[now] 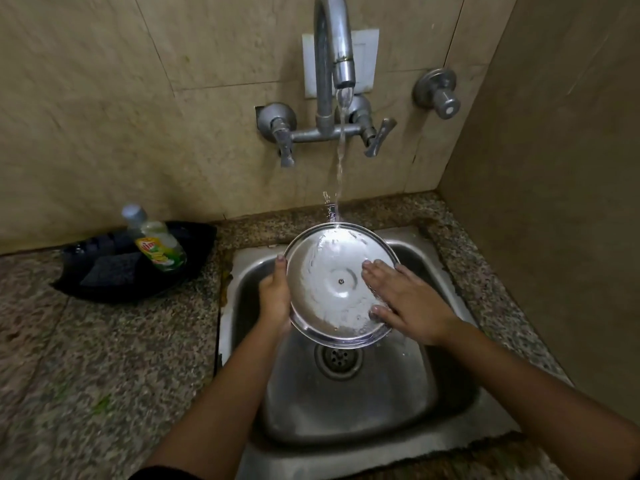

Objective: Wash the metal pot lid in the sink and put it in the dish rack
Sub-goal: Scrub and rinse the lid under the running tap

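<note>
Pot lid [332, 289] between left hand [275, 299] (gripping rim) and right hand [412, 306].

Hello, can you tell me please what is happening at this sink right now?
A person is rinsing a metal pot lid over the sink. The left hand has a grip on the lid's left edge, and the right hand lies flat on its inner face, apparently rubbing it. Water from the tap runs onto the lid's far rim. A dish soap bottle and a scrub pad sit in a black tray on the counter to the left. No dish rack is in view.
</note>
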